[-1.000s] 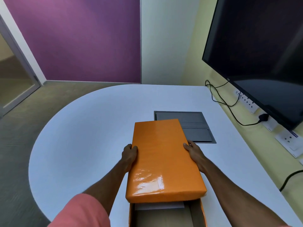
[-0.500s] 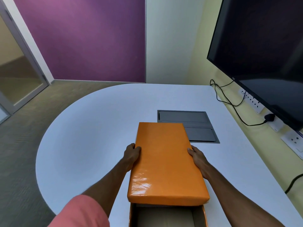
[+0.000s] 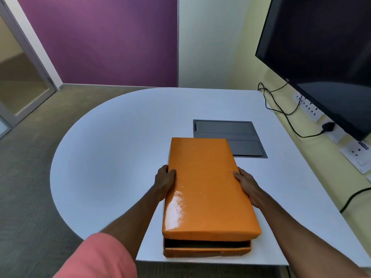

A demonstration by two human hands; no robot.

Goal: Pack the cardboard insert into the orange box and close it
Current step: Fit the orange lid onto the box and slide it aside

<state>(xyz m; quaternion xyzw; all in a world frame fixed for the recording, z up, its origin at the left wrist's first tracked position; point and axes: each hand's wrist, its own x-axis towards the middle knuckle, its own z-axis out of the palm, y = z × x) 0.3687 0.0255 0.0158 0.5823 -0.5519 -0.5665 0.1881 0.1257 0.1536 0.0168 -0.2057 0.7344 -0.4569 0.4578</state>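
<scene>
A glossy orange lid (image 3: 206, 185) lies over the orange box base (image 3: 206, 250) at the near edge of the white table (image 3: 112, 149). Only a narrow dark gap and the base's front wall show under the lid's near end. My left hand (image 3: 165, 180) grips the lid's left long edge, thumb on top. My right hand (image 3: 247, 185) grips the right long edge opposite it. The cardboard insert is hidden beneath the lid.
A grey cable hatch (image 3: 228, 137) is set into the table just beyond the lid. A large dark screen (image 3: 321, 57) hangs on the right wall, with sockets (image 3: 353, 151) and black cables (image 3: 281, 109) below it. The table's near edge runs just under the box.
Both hands have drawn the lid toward me over the base. The open interior seen earlier is now almost covered, leaving a thin gap at the near end.
</scene>
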